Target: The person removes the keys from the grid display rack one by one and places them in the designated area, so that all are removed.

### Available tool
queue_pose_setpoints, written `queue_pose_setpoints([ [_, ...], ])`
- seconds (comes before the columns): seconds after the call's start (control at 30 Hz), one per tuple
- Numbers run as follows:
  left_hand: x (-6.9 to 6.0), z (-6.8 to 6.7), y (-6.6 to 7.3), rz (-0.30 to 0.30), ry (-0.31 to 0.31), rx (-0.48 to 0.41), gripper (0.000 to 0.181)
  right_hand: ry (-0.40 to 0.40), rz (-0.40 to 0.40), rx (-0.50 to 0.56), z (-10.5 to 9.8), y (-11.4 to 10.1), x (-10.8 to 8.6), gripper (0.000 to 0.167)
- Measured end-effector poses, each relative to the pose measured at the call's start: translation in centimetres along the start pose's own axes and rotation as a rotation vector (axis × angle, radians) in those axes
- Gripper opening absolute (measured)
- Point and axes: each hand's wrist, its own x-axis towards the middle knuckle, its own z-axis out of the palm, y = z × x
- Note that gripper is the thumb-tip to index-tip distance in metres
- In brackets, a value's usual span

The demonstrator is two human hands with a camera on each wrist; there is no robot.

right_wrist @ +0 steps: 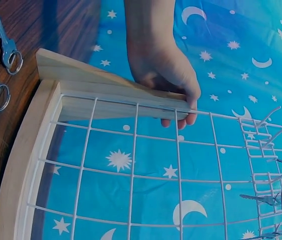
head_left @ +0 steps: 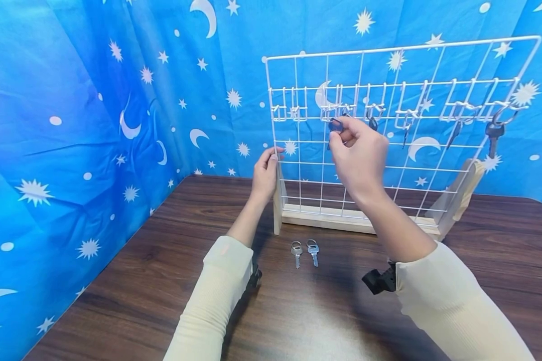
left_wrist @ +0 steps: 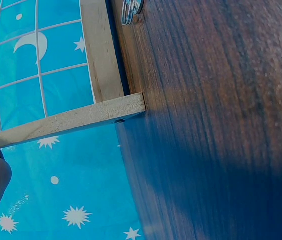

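Note:
My left hand [head_left: 265, 175] grips the left wooden side support [head_left: 277, 205] of a white wire grid rack [head_left: 320, 163]; in the right wrist view its fingers wrap the support's upper end. In front of the grid, my right hand [head_left: 361, 155] pinches a dark-headed key [head_left: 335, 125] between thumb and fingers, close to the row of hooks. Its blade is mostly hidden by the hand. Several keys hang from hooks to the right, among them a dark key [head_left: 494, 131] at the far end. At the left end, a double hook [head_left: 295, 111] bears no key.
Two silver keys with rings, a left one [head_left: 296, 254] and a right one [head_left: 313, 252], lie on the dark wooden table [head_left: 316, 311] before the rack's wooden base [head_left: 325, 218]. A blue curtain [head_left: 117, 100] with moons and stars hangs behind and to the left.

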Motion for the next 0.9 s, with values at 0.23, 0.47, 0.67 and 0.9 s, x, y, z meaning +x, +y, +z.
queue_pose_setpoints([
  [0.23, 0.0, 0.0, 0.0, 0.003, 0.000, -0.003, 0.027, -0.003, -0.012, 0.019, -0.5, 0.0, -0.4, 0.022],
  [0.47, 0.0, 0.0, 0.1, -0.008, 0.003, -0.003, 0.027, -0.037, -0.014, -0.004, -1.0, 0.5, -0.9, 0.023],
  [0.67, 0.0, 0.0, 0.1, -0.020, 0.004, -0.005, 0.027, -0.082, 0.017, 0.004, -1.3, 1.0, -1.4, 0.023],
  [0.9, 0.0, 0.0, 0.1, -0.014, 0.003, 0.000, 0.027, -0.135, 0.071, 0.011, -1.5, 2.3, -2.2, 0.022],
])
